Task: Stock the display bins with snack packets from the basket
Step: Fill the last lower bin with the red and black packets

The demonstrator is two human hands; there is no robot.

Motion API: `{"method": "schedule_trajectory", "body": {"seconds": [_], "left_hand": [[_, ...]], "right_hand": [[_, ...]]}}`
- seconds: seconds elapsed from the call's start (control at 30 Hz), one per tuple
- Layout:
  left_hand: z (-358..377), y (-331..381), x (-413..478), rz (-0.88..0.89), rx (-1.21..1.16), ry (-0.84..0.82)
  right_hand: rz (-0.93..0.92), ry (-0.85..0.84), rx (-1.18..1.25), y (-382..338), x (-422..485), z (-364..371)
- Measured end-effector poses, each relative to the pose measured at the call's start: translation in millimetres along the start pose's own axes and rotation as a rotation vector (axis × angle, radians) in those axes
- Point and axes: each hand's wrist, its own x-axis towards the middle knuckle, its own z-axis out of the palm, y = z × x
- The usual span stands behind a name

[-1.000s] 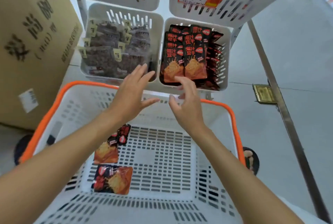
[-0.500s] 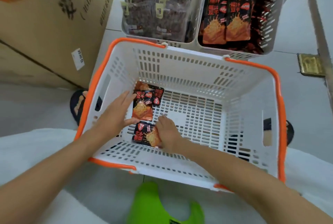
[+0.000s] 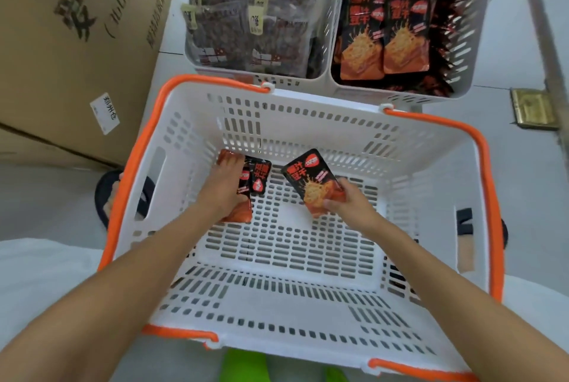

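My right hand [image 3: 348, 203] pinches a black-orange packet [image 3: 309, 180] printed 豆干 above the middle of the basket [image 3: 308, 118] floor; my left hand [image 3: 223, 192], fingers straight, presses other packets [image 3: 260, 178] at its far-left corner.

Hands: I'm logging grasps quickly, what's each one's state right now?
Left hand: open, fingers lying straight on packets on the basket floor.
Right hand: holding one red-black snack packet.

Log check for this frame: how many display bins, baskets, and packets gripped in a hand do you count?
Display bins: 2, the left bin and the right bin
Basket: 1
Packet gripped by the right hand: 1
Total: 4
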Motion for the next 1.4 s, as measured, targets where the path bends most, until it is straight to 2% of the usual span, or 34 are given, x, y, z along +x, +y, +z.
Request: {"method": "schedule_trajectory", "body": {"seconds": [0.17,0.3,0.4,0.53,0.63,0.73,0.83,0.93,1.0,1.1,1.27,1.4], "left_hand": [[0.2,-14.6,27.2,-0.031,0.224,-0.132],[1.9,-8.4,25.4,-0.035,0.316,-0.076],[-2.3,3.1,14.7,-0.046,0.090,-0.067],[-18.9,33.6,-0.3,-0.142,-0.572,-0.007],[-40.6,62.5,-9.9,-0.200,-0.984,-0.086],[-60.4,77.4,-17.3,-0.144,-1.078,-0.153],[-76.4,87.1,-27.3,-0.100,-1.205,-0.152],[-85.4,105.2,-30.6,-0.102,-1.237,0.063],[-92.1,119.3,-29.0,-0.115,-1.279,0.185],[-102.1,147.2,-25.8,-0.098,-1.288,0.244],[-113.6,198.1,-15.3,-0.066,-1.269,0.202],[-126.8,233.6,7.1,-0.059,-1.425,0.179]], "right_hand": [[0.012,-0.037,-0.020,7.8,0.8,6.8],[0.020,-0.089,0.100,7.9,1.7,22.3],[0.047,-0.061,0.202,5.5,2.1,29.4],[0.041,-0.112,0.233,-3.4,-7.9,31.4],[-0.034,-0.072,0.117,-15.9,-17.9,32.4],[-0.165,0.111,-0.045,-28.5,-23.6,27.4],[-0.253,0.135,0.022,-49.4,-32.8,19.5],[-0.289,0.100,0.044,-65.6,-40.5,13.2],[-0.287,0.105,0.198,-74.9,-44.8,11.9],[-0.275,0.214,0.452,-92.3,-47.1,8.0],[-0.376,0.286,0.330,-125.8,-54.0,-23.1],[-0.408,0.327,0.420,-138.0,-56.3,-70.8]]}}
